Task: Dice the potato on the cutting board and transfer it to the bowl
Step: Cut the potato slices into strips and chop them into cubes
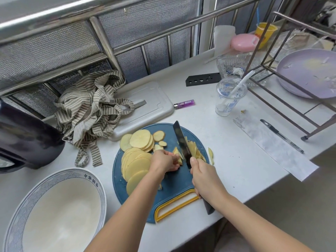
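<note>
The round blue cutting board (pixel 174 180), with its yellow-rimmed handle slot toward the person, lies on the white tabletop (pixel 236 170). The potato is all on or beside this board. A fan of large round potato slices (pixel 136 160) covers the board's left half, with a few smaller rounds at its far edge. Thin cut strips (pixel 195 150) are piled on its right side. One pale piece (pixel 210 154) lies just off the board's right edge.

The left hand (pixel 163 161) is over the middle of the board, its fingers curled down onto a small stack of slices (pixel 179 157), holding it in place. The right hand (pixel 205 177) is wrapped tightly round the handle of a dark-bladed knife (pixel 180 140). The blade runs away from the person, between the held stack and the strips, with its tip near the board's far edge.

The large white bowl (pixel 32 195) with a blue wave-patterned rim stands just left of the board, nearer the person. Behind the board lie a crumpled striped cloth (pixel 91 110) partly over a grey plastic board (pixel 156 104), and a purple lighter (pixel 184 104). To the board's far right stand a clear plastic cup (pixel 227 99) and, beyond it, a lilac plate (pixel 309 73). A pen (pixel 281 136) lies on a strip of paper (pixel 276 151) right of the board.
</note>
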Available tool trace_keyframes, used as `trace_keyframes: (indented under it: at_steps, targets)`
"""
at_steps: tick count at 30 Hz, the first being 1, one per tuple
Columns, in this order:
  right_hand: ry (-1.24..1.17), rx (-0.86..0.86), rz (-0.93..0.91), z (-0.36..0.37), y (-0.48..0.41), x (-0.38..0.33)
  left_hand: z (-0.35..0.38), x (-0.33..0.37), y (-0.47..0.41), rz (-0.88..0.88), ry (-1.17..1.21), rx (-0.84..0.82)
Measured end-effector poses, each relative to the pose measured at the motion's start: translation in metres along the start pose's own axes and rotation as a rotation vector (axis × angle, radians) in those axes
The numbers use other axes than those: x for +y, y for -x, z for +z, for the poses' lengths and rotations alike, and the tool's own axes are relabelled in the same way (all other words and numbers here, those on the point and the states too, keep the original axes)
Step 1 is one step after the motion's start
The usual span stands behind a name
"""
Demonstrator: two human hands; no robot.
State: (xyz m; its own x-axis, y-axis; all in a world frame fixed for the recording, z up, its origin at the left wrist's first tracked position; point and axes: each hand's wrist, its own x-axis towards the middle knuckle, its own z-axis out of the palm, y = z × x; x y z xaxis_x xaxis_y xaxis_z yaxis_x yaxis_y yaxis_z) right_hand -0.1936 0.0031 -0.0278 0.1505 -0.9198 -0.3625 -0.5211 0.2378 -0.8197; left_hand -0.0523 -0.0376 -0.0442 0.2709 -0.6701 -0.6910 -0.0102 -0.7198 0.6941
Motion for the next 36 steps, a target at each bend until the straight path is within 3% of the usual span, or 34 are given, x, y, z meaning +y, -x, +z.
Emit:
trace_keyframes:
  at_steps: [4,10,16,21,25,28,33,36]
  targets:
    - [-0.009,0.077,-0.028,-0.009,0.004,-0.002,-0.001,0.000,-0.002,0.047,-0.126,0.044]
    - [0.053,0.075,-0.023,-0.005,0.007,-0.006,0.002,0.013,-0.004,0.267,-0.426,0.174]
    - [0.186,0.071,-0.014,0.010,0.010,-0.012,0.009,0.026,-0.004,0.233,-0.660,0.110]
    - [0.027,0.140,-0.020,-0.006,0.014,-0.012,0.008,0.023,0.005,0.367,-0.674,0.176]
    - [-0.040,0.194,0.008,-0.028,0.008,-0.004,0.017,0.010,0.021,0.485,-0.871,0.025]
    - [-0.067,0.176,0.016,-0.037,0.005,-0.002,0.024,0.005,0.020,0.485,-0.925,0.012]
    - [-0.046,0.139,0.013,-0.040,0.008,-0.001,0.014,0.029,0.004,0.448,-0.733,0.177]
    - [-0.055,0.126,0.039,-0.041,0.010,0.002,0.016,0.042,-0.004,0.348,-0.860,0.158]
